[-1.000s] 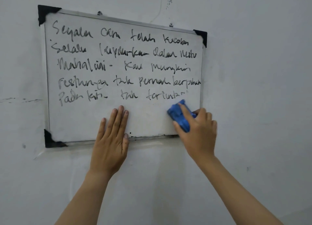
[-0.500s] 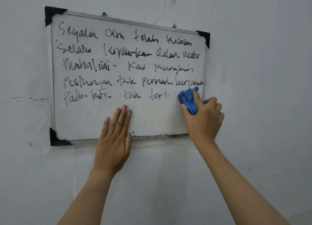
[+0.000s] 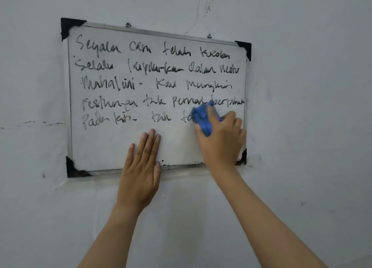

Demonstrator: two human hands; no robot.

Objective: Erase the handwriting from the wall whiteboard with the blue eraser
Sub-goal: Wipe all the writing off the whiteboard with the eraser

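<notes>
blue eraser [image 3: 203, 118] sits pressed to the whiteboard [image 3: 112, 145] over the right end of the bottom two lines of handwriting [image 3: 155, 84]. my right hand [image 3: 221, 141] grips it, fingers [image 3: 229, 117] curled around its body. my left hand [image 3: 141, 167] lies flat, fingers spread loose, across the board's lower edge and the grey wall [image 3: 302, 127].

Whiteboard [image 3: 112, 147] with black corner caps hanging on a pale wall [image 3: 302, 127], five lines of dark handwriting [image 3: 153, 68], left hand [image 3: 141, 173] flat across its lower edge, right hand [image 3: 223, 141] pressing a blue eraser [image 3: 203, 117] over the bottom line's right end
</notes>
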